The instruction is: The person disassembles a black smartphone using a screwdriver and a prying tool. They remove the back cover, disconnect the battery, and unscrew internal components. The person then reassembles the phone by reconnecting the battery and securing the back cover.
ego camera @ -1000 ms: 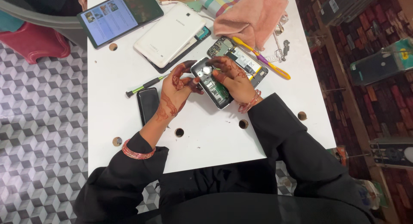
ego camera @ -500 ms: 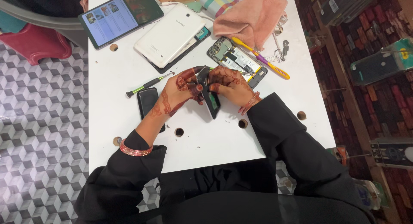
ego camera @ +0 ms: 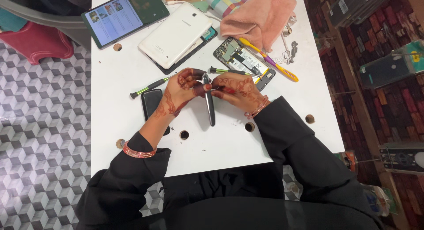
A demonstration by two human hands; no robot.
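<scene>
Two screwdrivers lie within reach: a green-handled one (ego camera: 148,87) left of the hands, beside a dark phone (ego camera: 153,104) lying flat; the left hand (ego camera: 183,86) pinches the top of a slim black handset (ego camera: 209,102) turned on edge, apparently to expose its seam; the right hand (ego camera: 236,89) grips the same end from the other side; farther right lies an opened phone (ego camera: 244,63), its innards up, on the white table (ego camera: 110,124).

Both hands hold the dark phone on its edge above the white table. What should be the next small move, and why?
Probably lay the dark phone flat again on the white table. The left hand and right hand pinch only its top end, so it stands on its thin edge. The green-tipped screwdriver lies close to the left hand, but both hands are occupied.
</scene>
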